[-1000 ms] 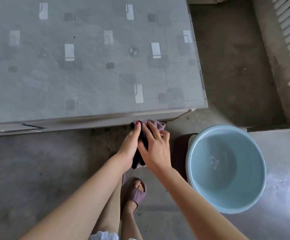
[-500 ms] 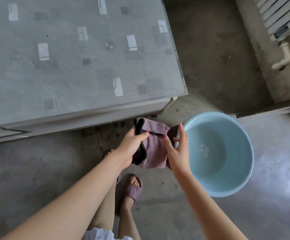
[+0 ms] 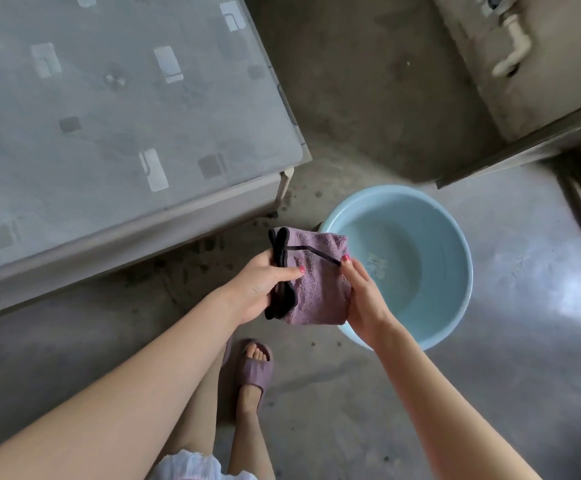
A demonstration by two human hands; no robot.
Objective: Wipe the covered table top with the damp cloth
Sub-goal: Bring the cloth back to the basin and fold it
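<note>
Cloth (image 3: 317, 285) held up between both hands, above the floor, near the table's near-right corner and overlapping the left rim of the basin in view. Fabric is purple terry, fuzzy nap, folded to a rough rectangle; black binding runs along its left edge and a thin black strip crosses the upper part.

Left hand (image 3: 259, 289) is clamped on the cloth's left black-trimmed edge, thumb laid across the front, fingers behind. Right hand (image 3: 365, 299) grips the right edge, thumb tip pressed on the end of the black strip, palm against the cloth's side. Pink polish on both thumbnails.

Table top (image 3: 116, 109) fills far left: flat, grey, covered with a smooth glossy sheet printed with pale rectangles and darker squares, faint marbling. Cover's edge drops over the near side as a plain grey band. Pale rounded table leg (image 3: 285, 183) shows under the near-right corner.

Basin (image 3: 455, 244) sits on the floor right of the cloth: round, light blue plastic, smooth walls, shallow clear water at the bottom with a glint.

Floor (image 3: 368, 98) is bare concrete, mottled, dark spots near the table leg, shiny on the right. Purple moulded slipper (image 3: 256, 370) on one foot, open toe, just near of the cloth. Cream pipe elbow (image 3: 514, 50) at far right against a rough wall.
</note>
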